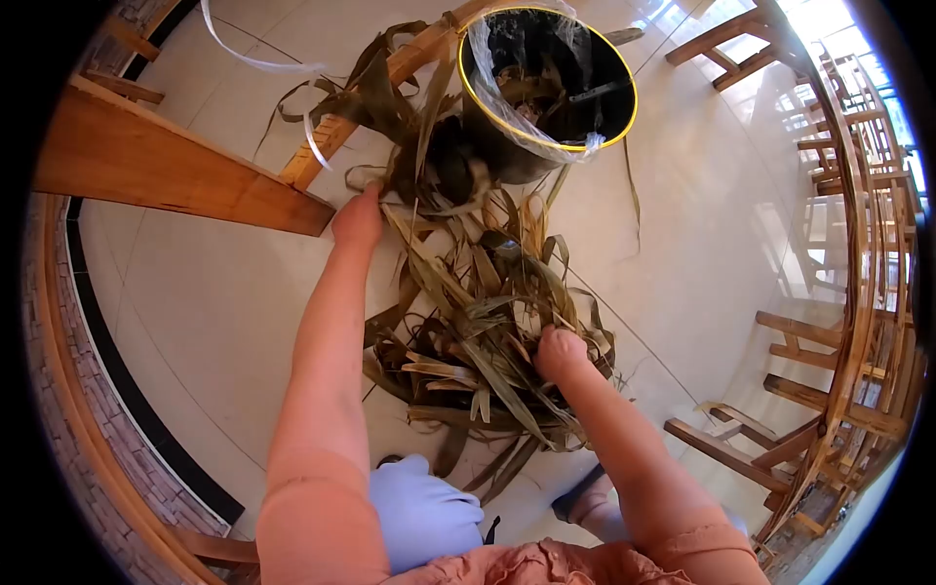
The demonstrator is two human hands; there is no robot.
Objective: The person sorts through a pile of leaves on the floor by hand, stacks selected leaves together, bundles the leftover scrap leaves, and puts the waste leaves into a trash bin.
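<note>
A tangled heap of long dried green-brown leaves (487, 322) lies on the tiled floor in front of me. At the heap's upper left, beside the wooden leg, my left hand (358, 216) is closed at the leaves' edge; what its fingers hold is hidden. My right hand (562, 353) has its fingers curled into the right side of the heap, closed on leaves. Just beyond the heap stands a black bucket (512, 161) with a yellow rim, lined with clear plastic and holding some leaf scraps.
A wooden table leg (185, 166) slants in from the left, joined to a wooden bar (327, 146) with leaves draped over it. A white strip (244, 60) hangs at the upper left. Wooden chairs (799, 390) line the right side. My shoe (577, 492) is below the heap.
</note>
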